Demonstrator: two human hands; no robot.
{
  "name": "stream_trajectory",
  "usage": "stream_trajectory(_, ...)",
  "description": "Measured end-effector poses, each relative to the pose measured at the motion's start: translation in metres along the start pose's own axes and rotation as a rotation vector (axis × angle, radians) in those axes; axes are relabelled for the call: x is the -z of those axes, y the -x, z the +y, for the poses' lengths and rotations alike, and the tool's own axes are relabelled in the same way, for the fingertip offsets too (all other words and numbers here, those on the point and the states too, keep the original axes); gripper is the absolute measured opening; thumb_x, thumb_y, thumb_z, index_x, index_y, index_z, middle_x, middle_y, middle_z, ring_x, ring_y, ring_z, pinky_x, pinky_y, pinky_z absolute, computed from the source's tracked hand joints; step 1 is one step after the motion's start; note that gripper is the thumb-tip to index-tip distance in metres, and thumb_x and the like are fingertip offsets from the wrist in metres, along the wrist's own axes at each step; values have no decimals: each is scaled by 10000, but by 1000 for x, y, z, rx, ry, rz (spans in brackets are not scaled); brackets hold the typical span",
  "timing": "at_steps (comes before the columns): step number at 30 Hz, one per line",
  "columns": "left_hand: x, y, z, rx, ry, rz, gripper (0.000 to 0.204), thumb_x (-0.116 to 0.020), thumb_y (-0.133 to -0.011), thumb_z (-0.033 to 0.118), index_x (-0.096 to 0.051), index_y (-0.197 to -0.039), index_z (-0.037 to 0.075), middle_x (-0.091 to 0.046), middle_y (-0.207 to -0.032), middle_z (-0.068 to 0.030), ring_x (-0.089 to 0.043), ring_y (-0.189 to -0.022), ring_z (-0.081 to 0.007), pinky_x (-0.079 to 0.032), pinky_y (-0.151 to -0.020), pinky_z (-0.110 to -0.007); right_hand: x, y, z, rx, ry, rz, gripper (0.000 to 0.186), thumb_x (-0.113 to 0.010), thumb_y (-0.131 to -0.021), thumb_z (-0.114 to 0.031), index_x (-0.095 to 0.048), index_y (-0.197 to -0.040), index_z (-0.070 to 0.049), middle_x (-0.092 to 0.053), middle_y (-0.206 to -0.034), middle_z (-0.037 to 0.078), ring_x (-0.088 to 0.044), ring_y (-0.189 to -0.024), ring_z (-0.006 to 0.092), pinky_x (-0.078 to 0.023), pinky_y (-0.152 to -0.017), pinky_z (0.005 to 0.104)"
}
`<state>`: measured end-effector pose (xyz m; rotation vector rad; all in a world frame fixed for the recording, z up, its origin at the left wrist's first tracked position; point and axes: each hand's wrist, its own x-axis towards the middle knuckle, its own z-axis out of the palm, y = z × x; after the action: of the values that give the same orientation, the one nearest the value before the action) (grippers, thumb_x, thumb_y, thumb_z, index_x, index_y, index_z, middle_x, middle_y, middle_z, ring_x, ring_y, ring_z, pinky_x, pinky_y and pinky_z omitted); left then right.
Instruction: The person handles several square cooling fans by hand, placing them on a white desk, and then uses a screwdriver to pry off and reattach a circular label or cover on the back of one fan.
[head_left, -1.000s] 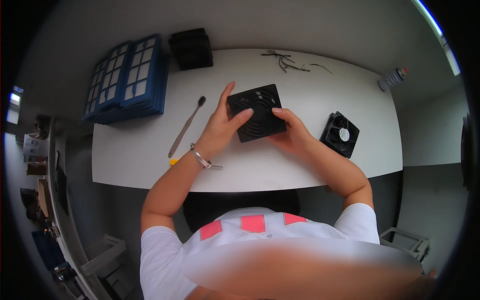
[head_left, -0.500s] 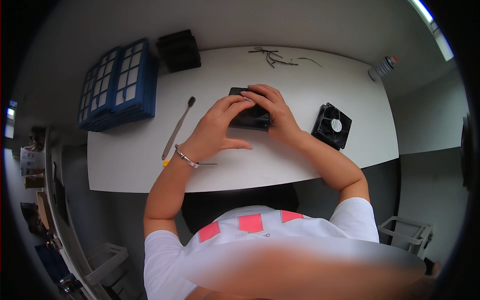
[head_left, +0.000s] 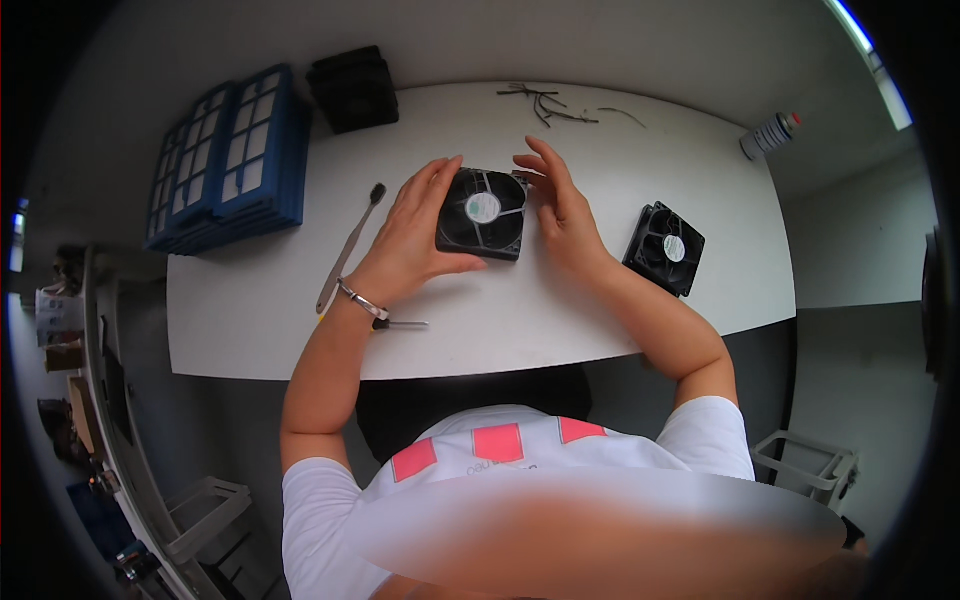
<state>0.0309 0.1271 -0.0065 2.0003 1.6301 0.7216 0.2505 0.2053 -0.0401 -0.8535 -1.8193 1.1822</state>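
Far L: blue-framed filters. Next, grey-handled brush. L hand has fingers & thumb grasping L side of black axial fan, between hands, approx. mid white table; round hub label w/ green mark, print illegible. R hand: fingers released, just beside fan. Then 2nd axial fan, white label, also illegible. Far R: aerosol can, printed, unreadable.
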Motion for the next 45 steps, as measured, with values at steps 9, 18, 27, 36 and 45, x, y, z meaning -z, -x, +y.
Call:
stream_trajectory(9, -3, -2, -4, 7, -16, -33, 1270, -959, -516, 245, -260, -1571, 143, -292, -1591, -158, -342, -1453, -347, -345, -1199, -430, -7, 0, 4, 56, 109, -99, 596, -447, -814, 107, -491, -1389, -44, -598, -1296, 194, -586, -1220, 326, -448, -1047, 386)
stream_trajectory(18, -7, 2, 5, -93, -52, -109, 1186, -962, -540, 332, -349, -1520, 64, -374, -1482, -156, -430, -1360, -356, -372, -1129, -468, 6, 12, -25, 263, 346, -20, 600, -535, -823, 67, -495, -1400, -90, -553, -1318, 165, -498, -1295, 325, -424, -1075, 429)
stream_trajectory(27, -6, 7, 6, -95, -106, -91, 1181, -963, -534, 319, -360, -1522, 82, -390, -1493, -170, -438, -1363, -353, -398, -1134, -442, 151, 78, -60, -239, 816, -135, 1079, -887, -713, -369, -272, -1558, -104, -312, -1570, 192, -309, -1444, 365, -284, -1202, 450)
stream_trajectory(36, -6, 15, 15, -188, -89, -220, 1128, -922, -625, 253, -300, -1556, 115, -358, -1503, -184, -390, -1389, -368, -364, -1161, -439, 103, 112, -55, -145, 653, -102, 1149, -901, -632, -115, -242, -1573, -123, -451, -1464, 166, -441, -1369, 318, -330, -1178, 410)
stream_trajectory(45, -4, 9, 8, -277, -8, -276, 1166, -929, -589, 201, -290, -1558, 94, -399, -1453, -177, -410, -1365, -334, -364, -1168, -384, 55, 131, -42, -68, 403, -48, 1173, -902, -637, -110, -205, -1580, -114, -421, -1484, 168, -436, -1369, 327, -350, -1170, 412)
